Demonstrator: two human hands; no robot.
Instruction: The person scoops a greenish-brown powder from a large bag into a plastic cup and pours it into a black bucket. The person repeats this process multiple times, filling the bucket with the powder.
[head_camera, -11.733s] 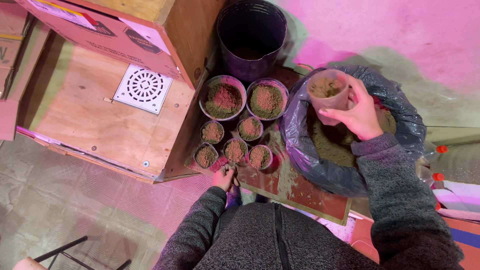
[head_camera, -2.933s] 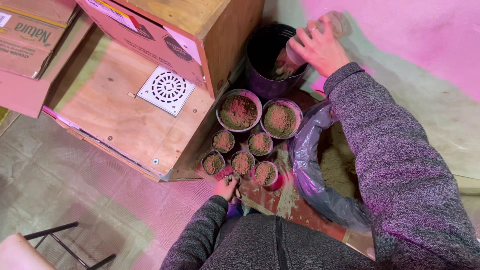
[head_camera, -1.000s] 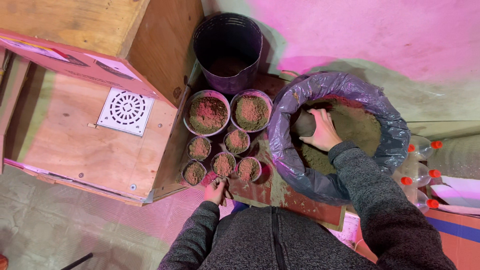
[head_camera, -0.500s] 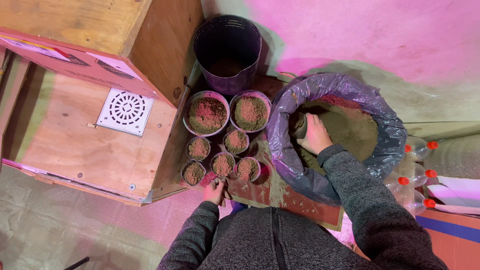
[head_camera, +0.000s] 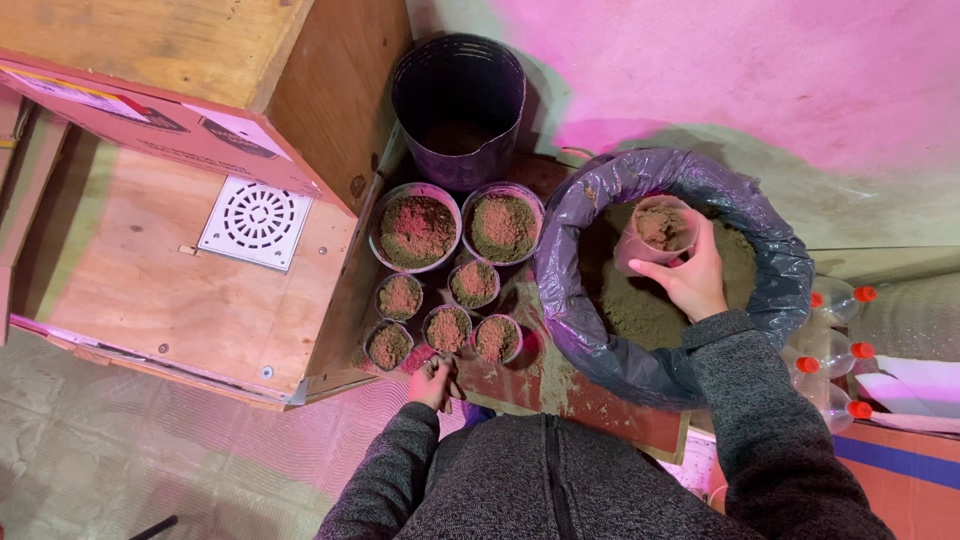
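Pink light is washing over the wall and floor up top, and I'm looking straight down at a cramped potting corner. Biggest thing on my left is the wooden crate (head_camera: 190, 300) with its white vent grille (head_camera: 256, 222), lying flat beside the work. Next in size, the dark plastic sack of soil (head_camera: 770, 250) is gaping open on the right, rim rolled down, plenty of mix inside. Behind the pots, the tall black bucket (head_camera: 460, 100) is standing upright with only a little soil at its bottom.

Now the pots: two larger filled pots (head_camera: 420, 228) are sitting side by side, and five small filled pots (head_camera: 448, 330) are clustered just in front of them, all topped with soil. So I'm judging seven done.

I'm gripping the small cup (head_camera: 660, 232) with my right hand (head_camera: 692, 282), fingers wrapped around its side, holding it over the sack with soil already scooped in it. My left hand (head_camera: 436, 378) is curling closed at the near edge of the small pots; I cannot tell what, if anything, it is pinching. Red-capped bottles (head_camera: 835, 340) are lying at far right. By my reckoning this cup is the one in progress.
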